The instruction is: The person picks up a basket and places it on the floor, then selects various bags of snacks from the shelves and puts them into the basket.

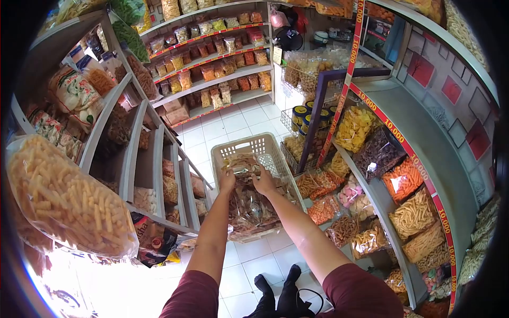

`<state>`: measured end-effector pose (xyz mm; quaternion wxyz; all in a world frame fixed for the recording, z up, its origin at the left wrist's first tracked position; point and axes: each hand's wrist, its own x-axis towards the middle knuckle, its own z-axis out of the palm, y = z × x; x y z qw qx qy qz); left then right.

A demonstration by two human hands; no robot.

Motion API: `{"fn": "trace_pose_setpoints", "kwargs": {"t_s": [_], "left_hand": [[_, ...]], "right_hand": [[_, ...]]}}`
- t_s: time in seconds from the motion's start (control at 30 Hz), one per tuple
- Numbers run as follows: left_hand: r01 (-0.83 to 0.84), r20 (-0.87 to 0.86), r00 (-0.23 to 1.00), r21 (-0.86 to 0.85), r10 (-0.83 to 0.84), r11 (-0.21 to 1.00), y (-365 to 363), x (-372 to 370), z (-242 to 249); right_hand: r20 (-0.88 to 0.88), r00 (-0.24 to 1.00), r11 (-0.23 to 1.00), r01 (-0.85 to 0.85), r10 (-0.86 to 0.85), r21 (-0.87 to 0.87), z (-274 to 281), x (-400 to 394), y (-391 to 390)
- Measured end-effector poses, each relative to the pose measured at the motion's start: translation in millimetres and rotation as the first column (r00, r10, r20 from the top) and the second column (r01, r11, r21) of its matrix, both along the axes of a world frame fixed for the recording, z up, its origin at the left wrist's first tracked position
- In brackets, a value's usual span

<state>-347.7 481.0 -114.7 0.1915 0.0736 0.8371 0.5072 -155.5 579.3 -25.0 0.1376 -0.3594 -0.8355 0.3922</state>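
Both my hands reach down over a cream plastic crate (270, 145) with slotted walls, standing on the tiled floor. My left hand (227, 181) is closed on the left side of a clear plastic bag of brown snacks (244, 167). On the bag's other side, my right hand (264, 183) grips it with the thumb toward the middle. More clear bags with brown contents (254, 209) fill the crate below my hands. My fingertips are partly hidden by the shiny plastic.
Slanted shelves (130, 151) stand to the left, near a large bag of yellow snack sticks (74, 199). Shelves of packed snacks (212, 69) line the back. On the right, a rack with red price strips (395, 130) holds several snack bags. White tiles (246, 265) surround my feet.
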Motion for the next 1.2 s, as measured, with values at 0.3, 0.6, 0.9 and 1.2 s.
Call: {"fn": "trace_pose_setpoints", "kwargs": {"t_s": [0.3, 0.6, 0.9, 1.2], "left_hand": [[0.139, -0.054, 0.989, 0.022, -0.138, 0.990, -4.5, -4.1, -12.2], [0.143, -0.138, 0.982, 0.090, -0.130, 0.986, -20.6, 28.4, -7.2], [0.249, -0.252, 0.943, 0.105, -0.217, 0.963, -28.4, 73.0, 46.7], [0.552, -0.192, 0.833, 0.226, -0.519, 0.803, -0.5, 215.7, 77.6]], "right_hand": [[0.007, 0.996, 0.991, -0.092, 0.091, 0.099, -27.4, -0.3, 0.7], [-0.009, 0.992, 0.992, -0.122, 0.122, 0.045, -32.9, 24.0, -11.7], [-0.091, 0.994, 0.995, -0.043, 0.051, 0.087, -1.1, 73.6, -21.8], [-0.083, 0.984, 0.987, 0.160, -0.159, 0.005, 18.5, 194.3, -44.9]]}}
